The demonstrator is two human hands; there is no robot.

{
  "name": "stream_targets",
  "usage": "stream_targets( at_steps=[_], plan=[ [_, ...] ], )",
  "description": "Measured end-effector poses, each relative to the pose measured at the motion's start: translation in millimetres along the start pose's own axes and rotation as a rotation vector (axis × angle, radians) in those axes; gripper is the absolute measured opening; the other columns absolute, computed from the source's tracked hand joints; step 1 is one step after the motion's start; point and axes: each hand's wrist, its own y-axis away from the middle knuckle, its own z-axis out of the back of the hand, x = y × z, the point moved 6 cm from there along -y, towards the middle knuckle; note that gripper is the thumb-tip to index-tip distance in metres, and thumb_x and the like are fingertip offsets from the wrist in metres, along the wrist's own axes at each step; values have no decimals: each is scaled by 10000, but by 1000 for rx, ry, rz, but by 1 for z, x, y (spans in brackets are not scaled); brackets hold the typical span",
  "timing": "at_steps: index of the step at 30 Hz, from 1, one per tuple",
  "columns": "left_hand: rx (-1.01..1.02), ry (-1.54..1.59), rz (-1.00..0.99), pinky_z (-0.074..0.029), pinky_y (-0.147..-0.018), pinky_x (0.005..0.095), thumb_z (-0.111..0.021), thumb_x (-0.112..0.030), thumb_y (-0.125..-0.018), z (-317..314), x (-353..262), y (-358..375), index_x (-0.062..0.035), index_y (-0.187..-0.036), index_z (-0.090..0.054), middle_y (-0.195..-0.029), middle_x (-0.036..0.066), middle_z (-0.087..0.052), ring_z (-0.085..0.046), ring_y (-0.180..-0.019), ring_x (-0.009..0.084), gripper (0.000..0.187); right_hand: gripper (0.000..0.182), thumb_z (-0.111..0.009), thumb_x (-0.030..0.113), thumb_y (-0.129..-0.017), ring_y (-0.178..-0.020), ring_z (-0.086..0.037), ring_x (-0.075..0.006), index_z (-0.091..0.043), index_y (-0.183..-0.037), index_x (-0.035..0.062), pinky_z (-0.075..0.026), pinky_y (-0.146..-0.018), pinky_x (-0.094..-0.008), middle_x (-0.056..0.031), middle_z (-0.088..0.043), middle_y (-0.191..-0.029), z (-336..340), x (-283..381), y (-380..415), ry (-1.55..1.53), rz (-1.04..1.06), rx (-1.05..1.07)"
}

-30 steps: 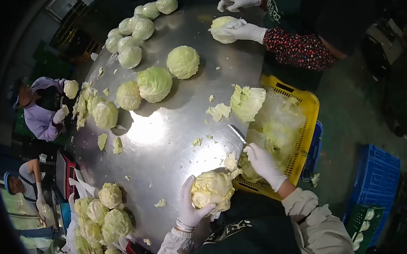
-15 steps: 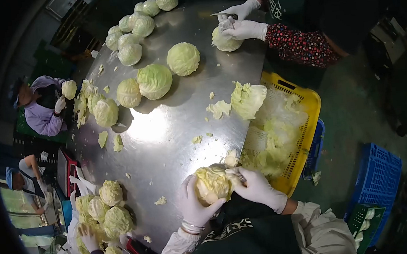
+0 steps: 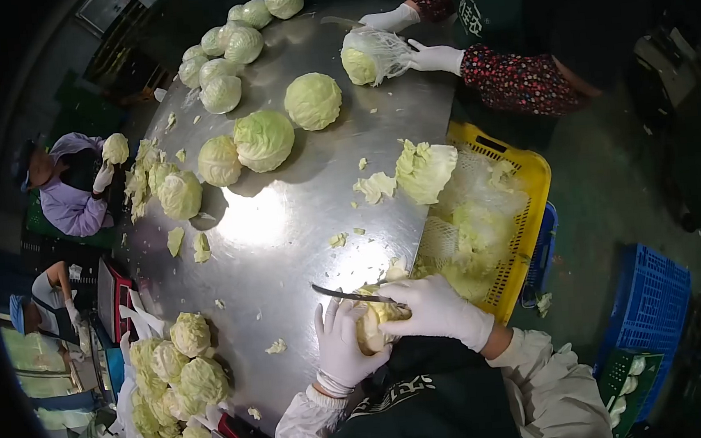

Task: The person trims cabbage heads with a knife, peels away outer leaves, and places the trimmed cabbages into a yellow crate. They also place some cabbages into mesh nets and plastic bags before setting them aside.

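Right hand (image 3: 436, 309) is closing around a knife (image 3: 355, 297), fingers wrapped on the handle, blade lying flat and pointing left across the top of the cabbage (image 3: 373, 326). Left hand (image 3: 340, 347) is cupping the cabbage from the left side, fingers spread and pointing up, pressing the head against the near edge of the tabletop (image 3: 285, 224). Both hands are gloved in white. The cabbage is sitting between the two hands, mostly hidden by them; only a pale yellow patch is showing.

Judgement on the cut: the blade is passing just beside the left fingertips, so those fingers want to be staying below the blade line, and the head wants firm bracing so it is not rolling on the slick steel.

Outward: loose leaf scraps are lying on the tabletop near the hands. A yellow crate (image 3: 522, 205) holding trimmings is sitting just right of the tabletop edge. Whole heads are resting in a group (image 3: 266, 139) further across. At the far side a co-worker's gloved hand (image 3: 435, 56) is gripping another cabbage (image 3: 366, 55)
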Motion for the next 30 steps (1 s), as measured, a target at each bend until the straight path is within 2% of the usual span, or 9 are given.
stream_targets(
  at_steps=[1,8,12,13,14,17,22,27,30],
  plan=[
    [0,1,-3,-221,-1150,663,-858,-319,-622,2,1,0,-79,-1250,-536,-1376,183,-550,-423,-1387,443,745,325,-737,300,-836,-717,-713,-327,-713,-1084,91,-570,-641,-378,-128,-722,-842,2,-3,-3,-93,10,-44],
    [30,-83,2,-201,-1135,703,-845,-300,-596,11,9,8,-112,-1251,-545,-1433,123,-523,-382,-1424,430,744,181,-669,229,-875,-807,-711,-357,-650,-938,61,-569,-705,-436,-190,-716,-964,11,-70,-20,192,-354,-139],
    [45,-146,11,-202,-1127,706,-817,-308,-594,10,-1,3,-121,-1314,-542,-1422,107,-526,-396,-1410,403,793,717,-807,438,-764,-938,-685,-422,-579,-1352,95,-546,-869,-462,-186,-686,-1130,8,-18,-14,-230,-40,-34],
    [51,-143,9,-202,-1127,706,-817,-308,-594,8,-4,2,-121,-1314,-542,-1422,107,-526,-396,-1410,403,793,960,-873,481,-693,-920,-703,-299,-482,-1468,70,-551,-806,-360,-159,-557,-1385,-2,-7,-15,-147,-147,237],
    [53,-146,0,-200,-1122,713,-814,-314,-592,6,-6,0,-125,-1331,-540,-1413,105,-529,-403,-1403,396,810,822,-870,470,-704,-917,-707,-285,-582,-1349,48,-551,-790,-371,-154,-635,-1264,-10,-1,-17,-25,47,84],
    [64,-174,-40,-190,-1129,710,-803,-316,-584,5,-8,0,-128,-1348,-539,-1406,114,-533,-412,-1401,395,831,583,-815,404,-780,-904,-706,-331,-653,-1207,42,-553,-785,-414,-157,-695,-1127,-27,-32,-29,-320,-119,192],
    [80,-263,-35,-172,-1155,689,-829,-357,-584,16,5,12,-129,-1326,-555,-1417,125,-536,-405,-1420,411,823,250,-714,218,-813,-916,-688,-355,-668,-1022,87,-552,-777,-435,-148,-702,-973,-19,-92,-23,143,-375,-28],
    [20,-109,71,-180,-1145,691,-929,-547,-523,11,33,17,-115,-1279,-556,-1410,140,-537,-427,-1400,409,947,754,-768,261,-766,-1013,-691,-348,-496,-1465,183,-576,-863,-420,-134,-491,-1482,-6,-37,0,-6,-16,55],
    [69,-55,43,-217,-1131,669,-940,-530,-509,14,37,4,-113,-1298,-557,-1391,122,-540,-486,-1341,372,971,757,-796,322,-780,-946,-719,-272,-513,-1469,186,-588,-812,-354,-70,-506,-1502,-22,0,3,95,141,302]
  ],
)
